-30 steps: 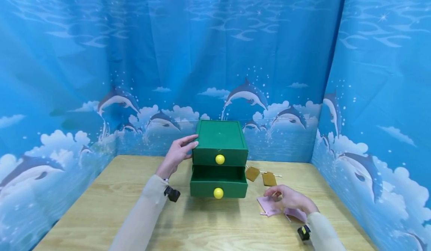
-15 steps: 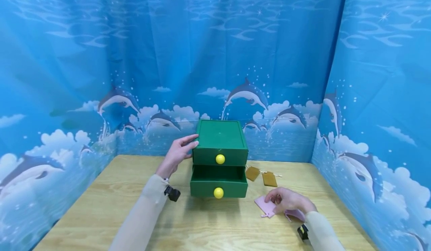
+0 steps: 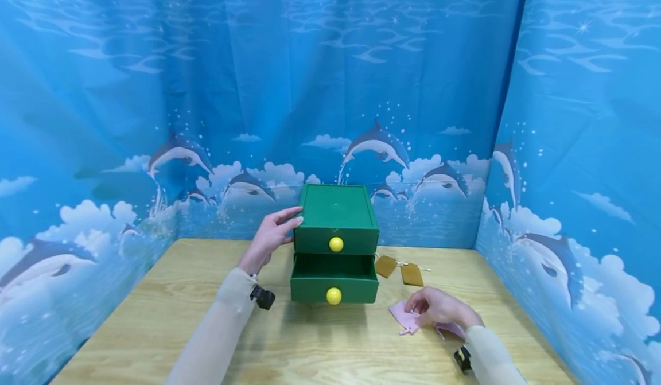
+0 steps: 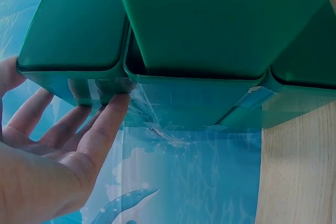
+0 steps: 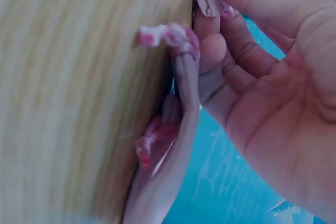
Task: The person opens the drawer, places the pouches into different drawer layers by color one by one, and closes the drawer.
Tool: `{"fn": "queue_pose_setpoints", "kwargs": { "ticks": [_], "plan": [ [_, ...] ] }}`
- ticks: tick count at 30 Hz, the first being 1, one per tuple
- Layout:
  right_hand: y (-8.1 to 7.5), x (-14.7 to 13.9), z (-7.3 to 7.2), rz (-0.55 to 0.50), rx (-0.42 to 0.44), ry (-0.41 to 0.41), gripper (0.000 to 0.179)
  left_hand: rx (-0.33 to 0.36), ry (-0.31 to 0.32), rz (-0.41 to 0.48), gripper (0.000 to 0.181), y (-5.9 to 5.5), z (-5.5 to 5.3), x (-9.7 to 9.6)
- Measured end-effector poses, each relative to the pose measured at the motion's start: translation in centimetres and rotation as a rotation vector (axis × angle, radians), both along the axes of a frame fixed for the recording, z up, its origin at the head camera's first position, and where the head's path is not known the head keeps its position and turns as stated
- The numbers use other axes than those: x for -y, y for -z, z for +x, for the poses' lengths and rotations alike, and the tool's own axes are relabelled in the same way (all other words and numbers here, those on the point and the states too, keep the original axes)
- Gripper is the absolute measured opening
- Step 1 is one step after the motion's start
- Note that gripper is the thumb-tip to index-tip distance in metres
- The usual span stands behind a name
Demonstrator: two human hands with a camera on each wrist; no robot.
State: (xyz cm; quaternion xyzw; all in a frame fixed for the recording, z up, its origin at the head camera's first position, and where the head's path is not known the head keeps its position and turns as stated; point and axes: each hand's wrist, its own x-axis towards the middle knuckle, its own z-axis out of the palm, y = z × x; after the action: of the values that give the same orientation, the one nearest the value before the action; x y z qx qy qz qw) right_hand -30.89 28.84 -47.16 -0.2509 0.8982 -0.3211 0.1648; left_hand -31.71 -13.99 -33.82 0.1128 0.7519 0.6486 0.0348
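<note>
Pink pouch (image 3: 403,315) sitting at the table (image 3: 320,350), front-right of the green drawer box (image 3: 338,210); right hand (image 3: 440,308) pinching its edge.
Thumb and fingers are closing round the fold; gripping fabric only, clear of the neighbouring pink pouch (image 3: 452,329) and its cord (image 5: 149,142), seems best. Left hand (image 3: 269,237), fingers spread, is touching the box's side, grasping nothing; light, even pressure should suit.

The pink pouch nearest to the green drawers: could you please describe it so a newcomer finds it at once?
Find the green drawer unit on the wooden table. To its right, in front of the brown pouches, is the pink pouch. The right hand pinches it, unlike its pink neighbour.
</note>
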Motion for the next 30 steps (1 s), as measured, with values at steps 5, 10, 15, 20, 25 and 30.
{"fn": "queue_pose_setpoints", "kwargs": {
  "ticks": [5,10,15,20,25,30],
  "plan": [
    [-0.1,0.1,-0.4,-0.015,-0.048,0.004,0.025,-0.007,0.002,-0.004,0.050,0.0,-0.1,0.1],
    [-0.5,0.3,-1.0,-0.063,-0.118,0.068,0.023,-0.027,-0.009,-0.003,0.050,1.2,-1.6,0.4],
    [-1.6,0.3,-1.0,-0.159,-0.154,0.181,0.025,-0.043,-0.024,-0.006,0.050,1.7,-2.4,0.4],
    [-2.8,0.7,-0.7,-0.313,-0.193,0.231,0.027,-0.044,-0.026,-0.001,0.049,1.8,-2.3,0.4],
    [-4.0,1.6,-0.2,-0.438,-0.201,0.297,0.028,-0.035,-0.024,0.004,0.048,2.3,-2.4,0.4],
    [-5.0,2.4,0.3,-0.507,-0.214,0.354,0.030,-0.021,-0.022,0.006,0.049,2.3,-2.4,0.3]
  ]
}}
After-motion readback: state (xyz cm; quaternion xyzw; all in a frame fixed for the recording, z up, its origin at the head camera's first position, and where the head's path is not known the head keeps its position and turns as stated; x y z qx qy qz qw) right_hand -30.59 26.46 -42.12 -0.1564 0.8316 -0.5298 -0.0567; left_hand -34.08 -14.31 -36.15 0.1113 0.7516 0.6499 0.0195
